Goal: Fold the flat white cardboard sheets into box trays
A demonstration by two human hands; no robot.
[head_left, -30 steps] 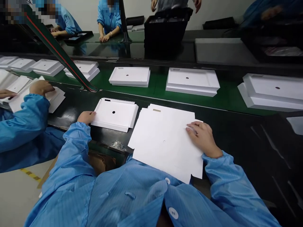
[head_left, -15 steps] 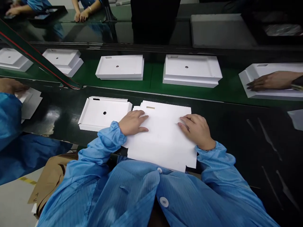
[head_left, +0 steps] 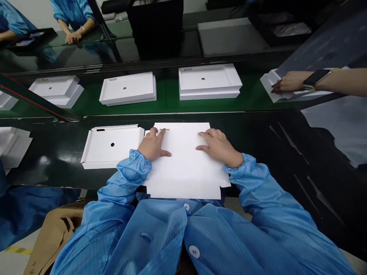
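Note:
In front of me lies a flat white cardboard blank [head_left: 183, 168] with notched corners, its near flap reaching past the bench edge toward my coat. My left hand [head_left: 153, 145] rests on its left side, fingers apart, the fingertips by a small slot near the far edge. On the right side my right hand [head_left: 216, 147] lies with thumb and fingers spread. Neither hand grips anything. Just left of the blank sits a folded white tray [head_left: 123, 151] with a round hole and a dark slot.
Beyond the dark bench [head_left: 249, 133], a green conveyor [head_left: 168, 91] carries several white trays, among them a stacked pair [head_left: 212, 82]. A co-worker's hand [head_left: 291, 81] touches a tray at the right. Translucent sheet material [head_left: 338, 122] lies on the right. A dark green post [head_left: 34, 100] slants at left.
My view has shifted, and the blank now lies squarer to me. Both hands stay on it, the left nearer the slot. At right the co-worker's arm reaches further in, and a translucent sheet has appeared.

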